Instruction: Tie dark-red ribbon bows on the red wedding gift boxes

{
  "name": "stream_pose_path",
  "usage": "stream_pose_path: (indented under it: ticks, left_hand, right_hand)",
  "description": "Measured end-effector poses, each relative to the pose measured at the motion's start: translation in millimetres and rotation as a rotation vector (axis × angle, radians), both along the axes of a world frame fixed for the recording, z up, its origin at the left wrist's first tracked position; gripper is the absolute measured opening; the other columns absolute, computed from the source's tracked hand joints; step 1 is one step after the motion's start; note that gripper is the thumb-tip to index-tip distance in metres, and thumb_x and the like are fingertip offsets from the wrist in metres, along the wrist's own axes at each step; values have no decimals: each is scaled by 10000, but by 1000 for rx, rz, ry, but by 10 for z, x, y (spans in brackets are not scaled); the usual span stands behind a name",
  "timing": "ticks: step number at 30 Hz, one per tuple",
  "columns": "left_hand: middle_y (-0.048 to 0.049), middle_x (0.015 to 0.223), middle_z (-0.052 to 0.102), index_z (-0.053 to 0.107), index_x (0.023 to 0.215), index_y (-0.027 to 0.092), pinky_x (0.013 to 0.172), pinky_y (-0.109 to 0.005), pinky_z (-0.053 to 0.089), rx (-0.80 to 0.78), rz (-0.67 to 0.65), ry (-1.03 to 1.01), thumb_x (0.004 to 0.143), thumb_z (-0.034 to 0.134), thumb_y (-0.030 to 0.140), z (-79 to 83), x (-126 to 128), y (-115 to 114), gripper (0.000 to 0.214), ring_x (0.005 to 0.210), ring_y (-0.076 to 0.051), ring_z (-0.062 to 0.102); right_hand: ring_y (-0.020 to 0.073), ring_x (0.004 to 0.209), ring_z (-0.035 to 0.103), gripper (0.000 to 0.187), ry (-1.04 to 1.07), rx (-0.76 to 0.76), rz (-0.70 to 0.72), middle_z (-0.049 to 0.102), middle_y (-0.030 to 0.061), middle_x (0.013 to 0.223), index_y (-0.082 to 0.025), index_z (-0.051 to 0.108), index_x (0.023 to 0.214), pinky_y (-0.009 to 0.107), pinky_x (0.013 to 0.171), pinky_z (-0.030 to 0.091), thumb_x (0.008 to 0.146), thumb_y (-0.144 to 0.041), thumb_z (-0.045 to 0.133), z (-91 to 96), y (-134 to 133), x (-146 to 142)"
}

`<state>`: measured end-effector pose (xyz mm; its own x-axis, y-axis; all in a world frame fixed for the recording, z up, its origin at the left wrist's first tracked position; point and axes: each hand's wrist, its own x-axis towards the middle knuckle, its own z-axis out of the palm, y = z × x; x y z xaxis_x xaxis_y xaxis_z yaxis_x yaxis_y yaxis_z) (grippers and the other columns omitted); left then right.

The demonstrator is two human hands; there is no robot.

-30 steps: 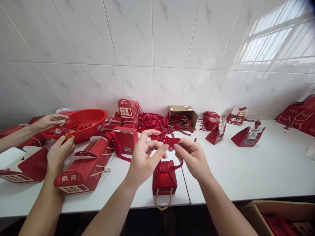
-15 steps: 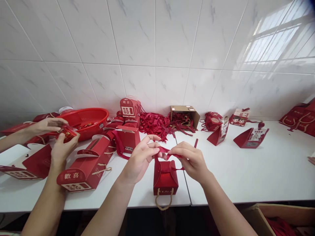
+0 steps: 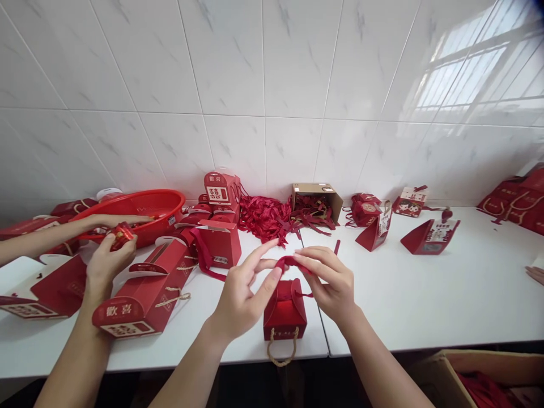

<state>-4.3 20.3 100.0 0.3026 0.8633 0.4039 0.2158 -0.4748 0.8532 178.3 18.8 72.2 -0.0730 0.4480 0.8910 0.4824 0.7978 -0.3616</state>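
A small red gift box (image 3: 284,315) with a rope handle stands at the near edge of the white table (image 3: 446,294). Just above its top, my left hand (image 3: 242,292) and my right hand (image 3: 329,277) both pinch a red ribbon (image 3: 291,262) that runs down to the box. Fingertips of the two hands almost meet over the ribbon's loop. One ribbon end sticks up behind my right hand.
At the left, another person's two hands (image 3: 106,258) hold a small red item near a red plastic basket (image 3: 140,211). Larger red boxes (image 3: 147,294) lie between us. A ribbon pile (image 3: 266,216), a cardboard box (image 3: 317,198) and folded red boxes (image 3: 429,235) sit along the wall.
My hands have dropped lower, closer to the small box, still working the ribbon. The other person's far hand has stretched out toward the basket.
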Motion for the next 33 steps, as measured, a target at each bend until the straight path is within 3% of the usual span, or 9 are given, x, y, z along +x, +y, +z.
stream_pose_path:
  ticks: [4,8,10,13,16,19,25,29,33]
  left_hand:
    - [-9,815,665,480,1273,240,722,-253,480,370,387,233,813,620,299,-220,-224,-18,485,747,-168,633]
    - [44,642,529,506,1148,227,650,-248,464,245,736,411,803,547,263,-769,-763,69,349,591,-144,570]
    - [62,569,488,535,1029,220,548,-243,437,65,688,510,750,524,232,-1069,-991,114,280,502,-143,526]
    - [25,584,539,594,921,216,610,-296,463,-22,517,596,750,519,261,-1330,-1056,138,192,591,-193,568]
    - [-59,858,642,618,902,217,841,-384,452,43,488,470,796,552,356,-1282,-793,119,187,899,-261,593]
    - [-45,938,611,556,890,220,918,-356,440,-93,329,225,841,533,391,-1110,-423,98,179,969,-219,583]
    - [26,805,490,424,833,227,744,-282,455,-293,150,118,802,590,371,-1088,-46,105,222,778,-151,523]
    - [57,646,388,404,709,214,601,-245,376,-342,139,155,797,584,443,-1134,-99,142,304,616,-127,424]
    - [47,600,382,471,675,202,585,-251,334,-350,152,198,813,536,492,-1063,-265,212,328,585,-132,398]
  right_hand:
    - [216,851,649,237,253,-120,-188,703,62,921,-258,691,1015,363,734,519,859,-139,559,-212,-162,193]
    - [235,686,634,231,373,-472,-605,699,77,723,-183,687,807,363,645,501,835,-391,588,-807,-379,739]
    - [235,570,609,337,342,-728,-671,674,78,604,-175,673,688,360,550,490,778,-493,609,-1117,-457,991]
    - [261,705,656,382,255,-845,-626,712,106,870,-181,693,902,388,606,528,747,-522,621,-1356,-476,1109]
    - [272,952,642,461,237,-769,-546,648,131,1115,-185,590,1151,430,782,530,801,-485,585,-1271,-384,907]
    - [239,1000,622,404,171,-803,-292,651,114,1082,-183,549,1192,394,815,519,889,-441,480,-1065,-271,566]
    - [158,580,530,462,154,-968,28,519,-35,638,-177,435,1312,289,558,444,931,-437,412,-997,-189,61]
    - [111,465,356,445,314,-976,26,299,-121,526,-175,399,1218,238,499,331,883,-446,507,-1063,-140,63]
    - [85,486,341,243,318,-895,43,369,-109,551,-216,401,876,223,499,320,845,-374,583,-954,-143,286]
